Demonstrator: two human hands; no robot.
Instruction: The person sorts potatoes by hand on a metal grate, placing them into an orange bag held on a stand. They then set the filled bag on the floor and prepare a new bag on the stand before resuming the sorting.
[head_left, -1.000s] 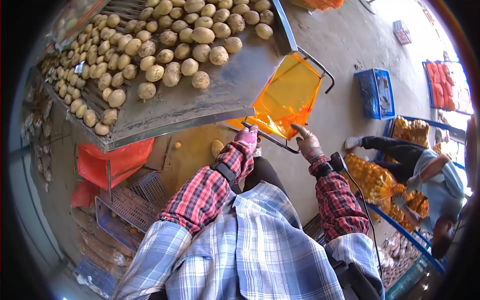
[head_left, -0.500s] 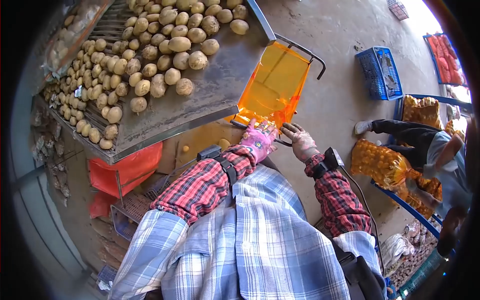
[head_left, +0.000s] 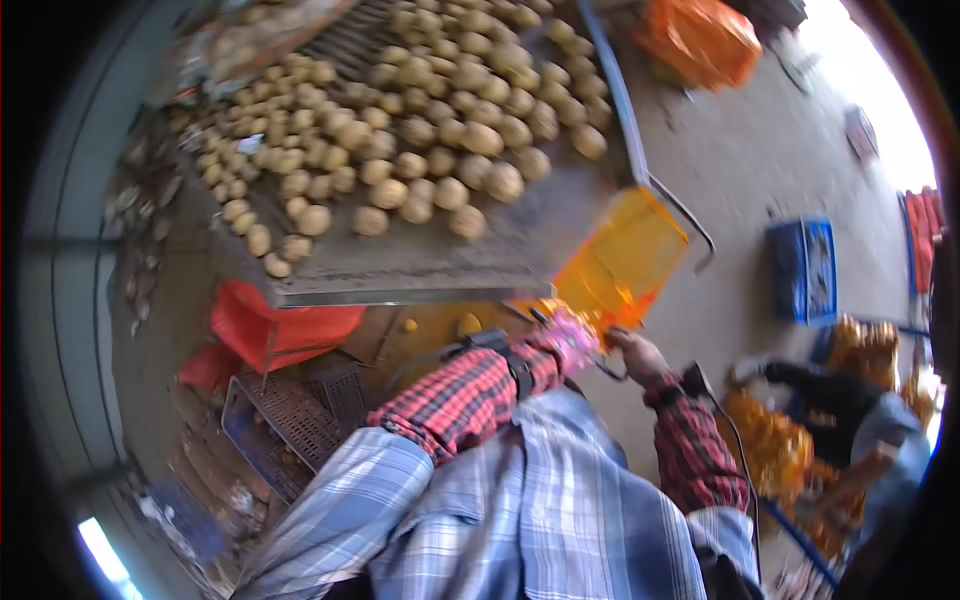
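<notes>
A see-through orange bag [head_left: 632, 250] hangs open from a metal frame at the corner of a sorting table. My left hand [head_left: 567, 340], in a pink patterned glove, is at the near left edge of the bag, its fingers smeared by motion. On the near right edge, my right hand [head_left: 640, 353], in a pale, dirty glove, has its fingers curled on the orange bag. Many potatoes [head_left: 465, 135] lie on the metal sorting table [head_left: 420, 268] beside the bag. The near edge of the bag is partly hidden by my hands.
A red bag [head_left: 275, 325] hangs under the table, near a plastic crate [head_left: 300, 415]. To the right, a blue crate [head_left: 803, 270] stands on the floor. A person [head_left: 880, 440] bends by filled orange net sacks [head_left: 768, 445]. Another orange sack [head_left: 700, 40] lies at the back.
My view has swung, so the table, bag and crate appear lower and further right. My right hand's fingers, outstretched before, are now curled at the bag's edge.
</notes>
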